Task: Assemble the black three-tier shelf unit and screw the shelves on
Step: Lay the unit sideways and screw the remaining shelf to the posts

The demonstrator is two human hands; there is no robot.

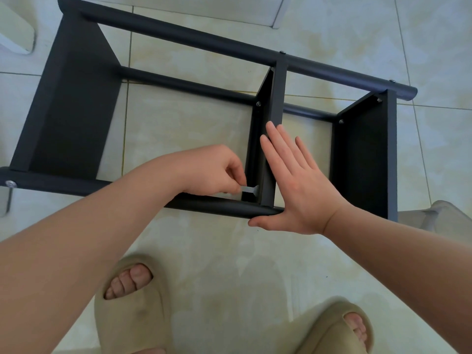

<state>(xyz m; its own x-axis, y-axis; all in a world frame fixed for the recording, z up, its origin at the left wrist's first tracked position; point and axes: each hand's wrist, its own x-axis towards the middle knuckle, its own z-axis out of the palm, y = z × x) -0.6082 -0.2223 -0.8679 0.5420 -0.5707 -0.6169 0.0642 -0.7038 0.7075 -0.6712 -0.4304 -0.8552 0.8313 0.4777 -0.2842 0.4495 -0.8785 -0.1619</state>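
Down at the near corner of the middle black shelf panel (pixel 278 98), your left hand (pixel 214 172) pinches a small flat silver metal tool (pixel 249 189) between thumb and curled fingers, its tip set against the panel's left face just above the near black round tube (pixel 224 206). Your right hand (pixel 298 185) lies flat against the other face of that panel, fingers straight and spread, holding nothing, with the thumb stretched along the underside of the same tube.

The black three-tier shelf unit (pixel 178 34) lies on its side on the pale glossy tiled floor (pixel 194 129), its tubes running left to right. The wide black end panel (pixel 74 103) stands at the left, and the third black panel (pixel 362 159) at the right. Silver screw heads (pixel 258 104) show on the middle and right panels near the far lower tube. Your feet, in beige foam slippers (pixel 127 310), stand just short of the frame.
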